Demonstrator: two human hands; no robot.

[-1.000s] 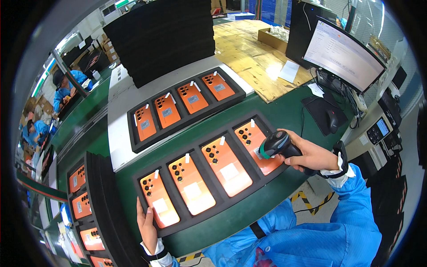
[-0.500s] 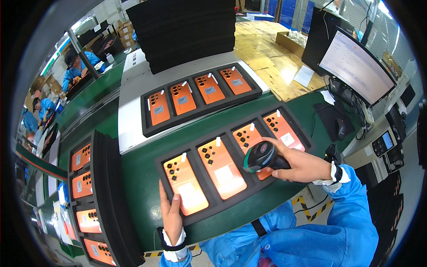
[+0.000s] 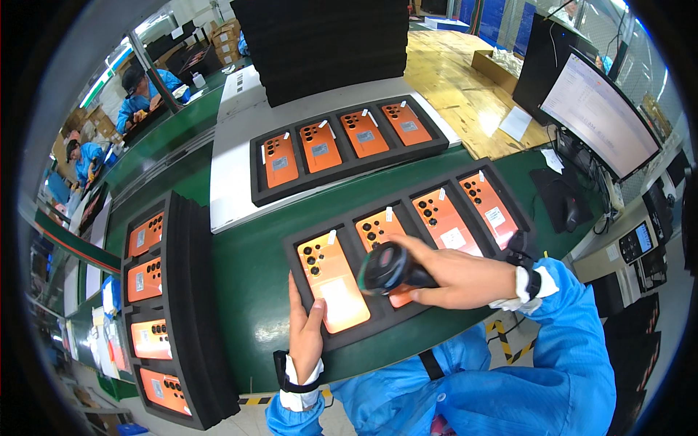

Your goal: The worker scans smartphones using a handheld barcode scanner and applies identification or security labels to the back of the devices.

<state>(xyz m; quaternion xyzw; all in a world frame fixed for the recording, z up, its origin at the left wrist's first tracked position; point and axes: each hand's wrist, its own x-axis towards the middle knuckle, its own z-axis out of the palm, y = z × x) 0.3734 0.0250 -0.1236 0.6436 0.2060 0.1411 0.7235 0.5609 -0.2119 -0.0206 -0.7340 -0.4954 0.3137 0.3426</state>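
In front of me lies a black foam tray [image 3: 396, 316] holding several orange phones, camera side up. My left hand [image 3: 305, 334] grips its near left edge, with the thumb over the rim beside the leftmost phone [image 3: 334, 283]. My right hand [image 3: 465, 276] is closed around a black handheld barcode scanner [image 3: 392, 269], slightly blurred. The scanner is above the second phone [image 3: 376, 227] from the left and hides much of it. A third phone [image 3: 443, 218] and the rightmost phone [image 3: 492, 206] bear white labels on their backs.
Beyond it, another foam tray [image 3: 316, 187] of orange phones rests on a white board. Stacked trays [image 3: 193, 291] stand at left, and a tall black foam stack [image 3: 320, 51] at the back. On the right are a monitor [image 3: 600, 112], mouse [image 3: 571, 211] and label printer [image 3: 632, 247]. Co-workers sit far left.
My right hand has carried the scanner left, from above the third phone to above the second. My left hand keeps its hold on the tray, while the whole view has shifted slightly.
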